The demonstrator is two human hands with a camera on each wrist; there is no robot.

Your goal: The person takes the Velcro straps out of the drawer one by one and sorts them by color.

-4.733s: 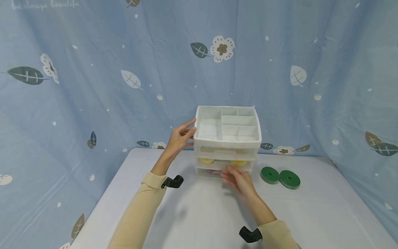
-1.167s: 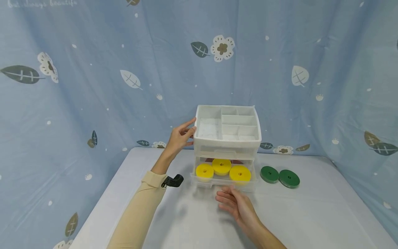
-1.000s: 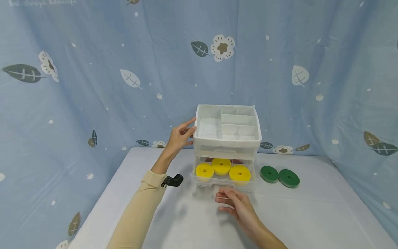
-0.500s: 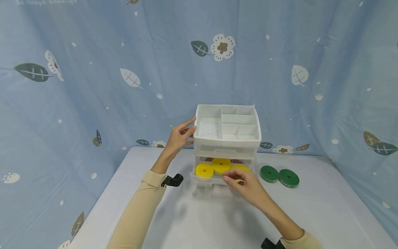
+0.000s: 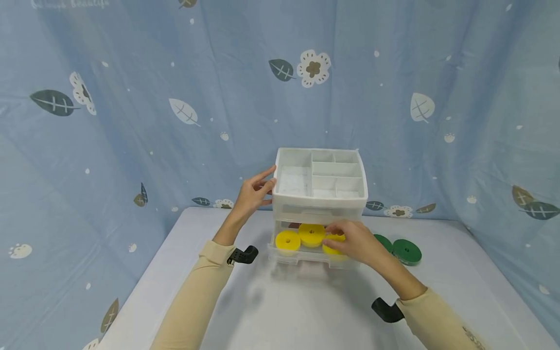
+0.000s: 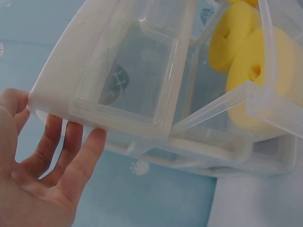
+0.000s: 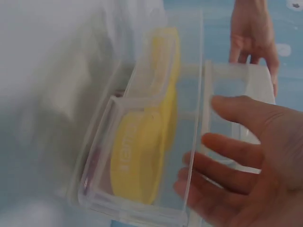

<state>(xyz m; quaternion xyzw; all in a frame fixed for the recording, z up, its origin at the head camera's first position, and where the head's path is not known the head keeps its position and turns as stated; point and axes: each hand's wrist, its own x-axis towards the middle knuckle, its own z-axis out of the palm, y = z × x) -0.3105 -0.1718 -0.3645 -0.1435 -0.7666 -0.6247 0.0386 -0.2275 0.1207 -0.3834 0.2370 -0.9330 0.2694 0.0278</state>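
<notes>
A white drawer unit [image 5: 319, 201] with clear drawers stands at the table's back. Its middle drawer [image 5: 286, 256] is pulled out and holds a left yellow disc [image 5: 282, 242], a back yellow disc [image 5: 305, 236] and a right yellow disc [image 5: 333, 249], each with a centre hole. My left hand [image 5: 251, 195] rests its fingertips on the unit's left side, as the left wrist view confirms. Over the right disc hovers my right hand [image 5: 355, 240], partly covering it. In the right wrist view, the right hand's fingers are spread and loosely bent beside the drawer, gripping nothing.
Two green discs lie on the table right of the unit; the right green disc [image 5: 407, 252] shows fully, the left green disc [image 5: 383, 241] is partly behind my right hand. Something dark red [image 5: 294, 225] shows behind the yellow discs. A patterned blue curtain [image 5: 245, 97] hangs behind.
The middle drawer has come out, exposing the yellow discs. My right hand has left the drawer front and moved up and right over the right yellow disc. My left hand has stayed put.
</notes>
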